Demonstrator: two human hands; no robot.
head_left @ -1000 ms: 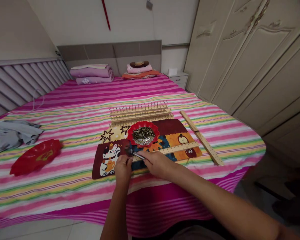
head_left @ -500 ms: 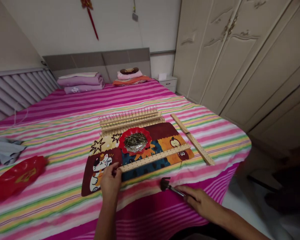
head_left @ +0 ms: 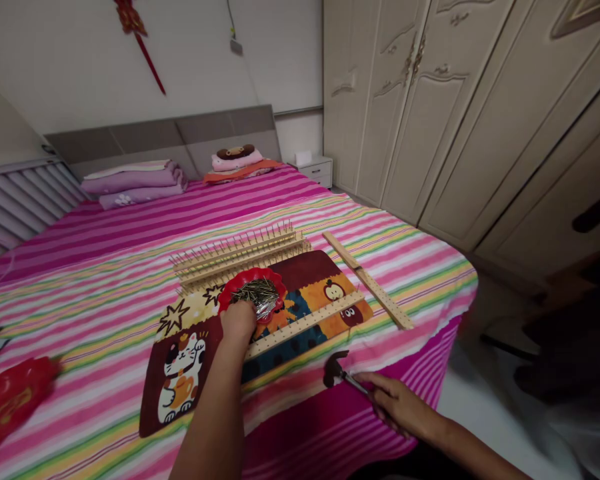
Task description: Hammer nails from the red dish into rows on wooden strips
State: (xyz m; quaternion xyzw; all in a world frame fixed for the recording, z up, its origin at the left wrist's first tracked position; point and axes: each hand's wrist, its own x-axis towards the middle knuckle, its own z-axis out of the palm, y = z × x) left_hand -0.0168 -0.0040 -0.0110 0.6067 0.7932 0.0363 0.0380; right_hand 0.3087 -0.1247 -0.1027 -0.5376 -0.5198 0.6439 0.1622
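My left hand (head_left: 239, 323) is at the near left rim of a red scalloped bowl (head_left: 279, 283) of nails (head_left: 260, 293); its fingertips are hidden behind the hand, so their grip does not show. My right hand (head_left: 395, 400) is wrapped round the handle of a claw hammer (head_left: 336, 369), held low over the bed's near edge. A wooden strip (head_left: 305, 325) with a row of small holes or nail heads lies across a patterned mat (head_left: 200, 360), between the bowl and the hammer. Its left end is partly behind my left wrist.
Behind the bowl lie wooden strips (head_left: 240, 252) with nails standing up. Two more strips (head_left: 380, 293) lie end to end on the right. A red tray (head_left: 17, 400) rests at the left. Folded bedding (head_left: 135, 183) is at the headboard, and wardrobes (head_left: 430, 120) line the right side.
My left hand has gone from the wooden strip's left end to the nail bowl. My right hand has drawn the hammer away from the strip to the near right. The view has turned right.
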